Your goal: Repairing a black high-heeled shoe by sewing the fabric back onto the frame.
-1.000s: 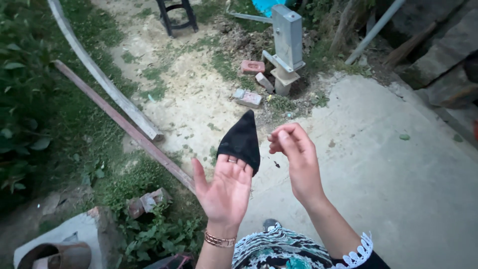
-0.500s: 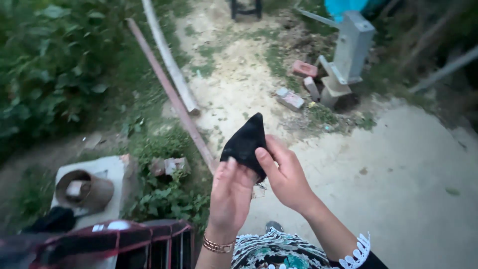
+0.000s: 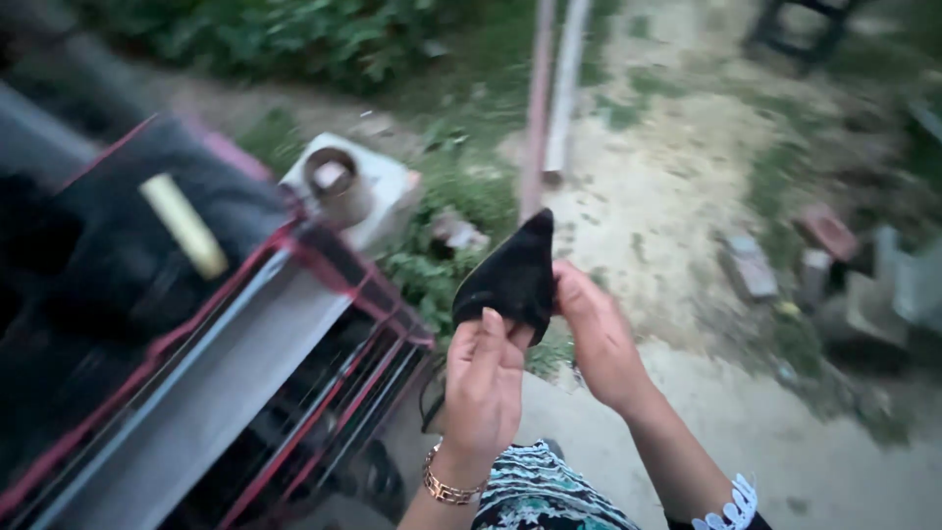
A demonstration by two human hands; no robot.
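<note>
Over dirt yard (image 3: pixel 677 196), black cloth (image 3: pixel 512 277) between left hand (image 3: pixel 483 383) and right hand (image 3: pixel 599 339)

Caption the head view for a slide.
Both hands, left and right, hold a black cloth beside striped fabric outdoors.

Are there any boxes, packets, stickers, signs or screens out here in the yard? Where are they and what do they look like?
No packages, labels, signs or screens show.
Black cloth: pointed piece, held up between the left hand and right hand.
Striped fabric: black, red and grey, at the left.
Pale yellow stick: lies on the dark fabric, upper left.
Bricks: reddish and grey, on the dirt at right.
</note>
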